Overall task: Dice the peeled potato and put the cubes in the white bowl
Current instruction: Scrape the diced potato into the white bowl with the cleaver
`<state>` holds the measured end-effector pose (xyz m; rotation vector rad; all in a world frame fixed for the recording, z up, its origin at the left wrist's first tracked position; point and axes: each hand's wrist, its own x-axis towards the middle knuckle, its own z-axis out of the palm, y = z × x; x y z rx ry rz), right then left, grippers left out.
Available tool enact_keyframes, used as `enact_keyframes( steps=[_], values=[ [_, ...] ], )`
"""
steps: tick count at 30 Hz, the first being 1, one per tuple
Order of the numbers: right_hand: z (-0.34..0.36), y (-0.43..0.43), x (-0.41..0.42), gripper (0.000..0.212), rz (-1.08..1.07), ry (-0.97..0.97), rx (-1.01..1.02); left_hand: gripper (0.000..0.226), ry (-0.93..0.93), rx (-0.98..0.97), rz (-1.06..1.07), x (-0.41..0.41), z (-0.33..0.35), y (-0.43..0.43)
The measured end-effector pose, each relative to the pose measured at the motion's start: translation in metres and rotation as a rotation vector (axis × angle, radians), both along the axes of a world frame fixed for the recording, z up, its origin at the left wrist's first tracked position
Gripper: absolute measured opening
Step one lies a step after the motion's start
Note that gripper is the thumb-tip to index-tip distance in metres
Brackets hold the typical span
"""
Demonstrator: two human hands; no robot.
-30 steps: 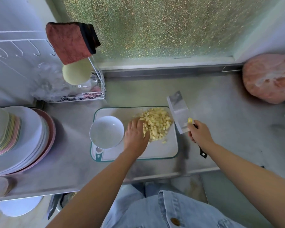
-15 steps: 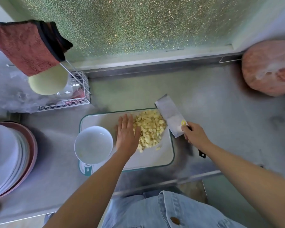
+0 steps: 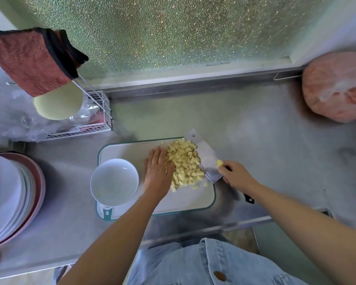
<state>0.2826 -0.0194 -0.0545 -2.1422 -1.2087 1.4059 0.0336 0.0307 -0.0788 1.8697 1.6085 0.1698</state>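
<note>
We see the diced potato cubes (image 3: 185,164) heaped on the far right part of the white cutting board (image 3: 185,199), which has a green rim and lies on the steel surface (image 3: 255,130). A few stray cubes lie just beside the pile on its near side. The left hand (image 3: 157,171) is flat on the board, its fingers (image 3: 158,155) straight and together, gripping nothing, with their right edge touching the left side of the pile. The right hand (image 3: 235,175) is curled round the handle of the cleaver (image 3: 206,159). The broad blade is tilted and sits against the right side of the pile (yellow sticker near the handle end), so the cubes are between hand and blade. The black handle tip sticks out past the wrist. The white bowl (image 3: 114,182) stands upright on the left end of the board, just beside the left hand and apart from the cubes. There is a pale smear low inside it, and we cannot tell what it is. Left of the board is a stack of plates (image 3: 10,198), the lowest rim pink. On the far left, a wire rack (image 3: 99,112) has a red cloth (image 3: 29,60) draped above it. A pink bag (image 3: 333,89) sits at the far right by the wall. A denim shirt (image 3: 203,264) fills the bottom edge.
</note>
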Motion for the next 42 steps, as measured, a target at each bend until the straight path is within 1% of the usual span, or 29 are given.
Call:
enact_keyframes(
  steps=[5,10,13,17,20,24,27,31,36,40,42],
  values=[
    [-0.003,-0.004,-0.008,0.031,-0.008,0.063,-0.014,0.059,-0.030,0.005,-0.003,-0.001,-0.001,-0.005],
    [-0.004,0.000,-0.019,0.036,0.059,0.021,-0.009,0.059,-0.055,-0.012,0.011,0.000,-0.002,-0.005],
    [-0.001,-0.001,-0.015,0.039,0.060,0.029,-0.024,0.059,-0.074,-0.003,0.011,-0.003,0.000,-0.005],
    [0.003,0.000,-0.003,0.040,0.063,-0.094,0.048,0.058,-0.113,-0.001,0.030,-0.005,0.002,-0.004],
    [0.001,0.005,-0.005,0.038,0.027,-0.045,0.029,0.057,-0.116,0.004,0.032,-0.004,0.002,-0.004],
    [-0.002,0.013,-0.015,0.040,0.069,0.022,-0.045,0.056,-0.137,0.008,0.049,-0.004,-0.001,-0.004],
    [-0.001,0.017,-0.017,0.042,0.082,0.039,-0.053,0.056,-0.159,0.009,0.038,-0.003,-0.003,-0.006],
    [0.000,0.022,-0.026,0.037,0.103,0.043,-0.047,0.058,-0.166,0.006,0.041,-0.001,-0.005,-0.007],
    [0.005,0.017,-0.023,0.039,0.113,0.149,-0.130,0.058,-0.174,-0.025,0.037,-0.002,-0.003,-0.007],
    [0.015,0.012,-0.015,0.033,0.049,0.164,-0.170,0.056,-0.159,-0.023,0.044,-0.006,0.002,-0.007],
    [0.022,0.008,-0.012,0.034,0.017,0.154,-0.169,0.054,-0.128,-0.006,0.029,-0.007,0.004,-0.008]
  ],
)
